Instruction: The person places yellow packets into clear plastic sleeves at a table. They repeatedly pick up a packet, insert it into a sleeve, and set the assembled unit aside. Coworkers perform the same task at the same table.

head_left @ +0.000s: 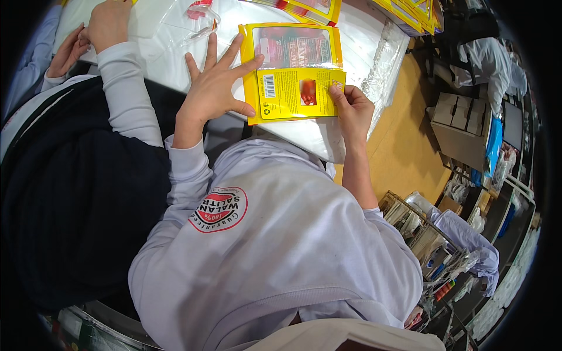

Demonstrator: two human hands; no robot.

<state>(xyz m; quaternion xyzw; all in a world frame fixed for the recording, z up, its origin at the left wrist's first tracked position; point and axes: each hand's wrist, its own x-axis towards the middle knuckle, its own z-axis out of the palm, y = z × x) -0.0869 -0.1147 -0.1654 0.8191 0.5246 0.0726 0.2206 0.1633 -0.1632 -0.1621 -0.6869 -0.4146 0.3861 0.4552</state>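
A flat yellow plastic food pouch (293, 47) with a clear window lies on the white-covered table (303, 136) before me. Across its lower part is a yellow printed panel (285, 98) bearing a barcode and a food picture. Whether this panel is a separate label or part of the pouch I cannot tell. My left hand (210, 90) is spread wide, its thumb and index finger against the pouch's left side. At the panel's right edge, my right hand (356, 109) pinches it between thumb and fingers.
More yellow pouches (303, 9) lie stacked beyond. A box of yellow packs (410, 17) stands at upper right. A co-worker's hand (107, 26) is at left, near a red-and-clear plastic item (202, 12). Cartons (459, 116) and a wire rack (417, 228) stand to my right.
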